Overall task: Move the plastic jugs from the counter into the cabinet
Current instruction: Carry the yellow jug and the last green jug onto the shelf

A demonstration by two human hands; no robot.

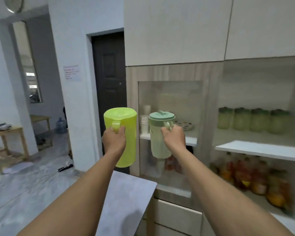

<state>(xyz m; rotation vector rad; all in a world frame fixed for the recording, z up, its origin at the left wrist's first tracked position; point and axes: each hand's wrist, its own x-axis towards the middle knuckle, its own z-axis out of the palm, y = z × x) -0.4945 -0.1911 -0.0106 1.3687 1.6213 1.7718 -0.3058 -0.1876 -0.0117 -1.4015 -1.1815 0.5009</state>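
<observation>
My left hand [114, 140] grips the handle of a bright yellow-green plastic jug [126, 142], held upright in the air above the grey counter's [126, 198] far end. My right hand [174, 139] grips the handle of a pale green jug with a darker green lid [157, 142], also upright, in front of the cabinet's glass-fronted section [170, 96]. That section holds a white shelf [191, 139] with stacked paper cups [144, 123] and a patterned plate [186, 125].
To the right, open shelves [255, 149] carry several green-lidded jars [252, 120] above and bottles of orange and red liquid [249, 176] below. Closed upper cabinet doors [177, 31] hang overhead. Drawers [175, 217] sit below. A dark door [109, 79] stands left of the cabinet.
</observation>
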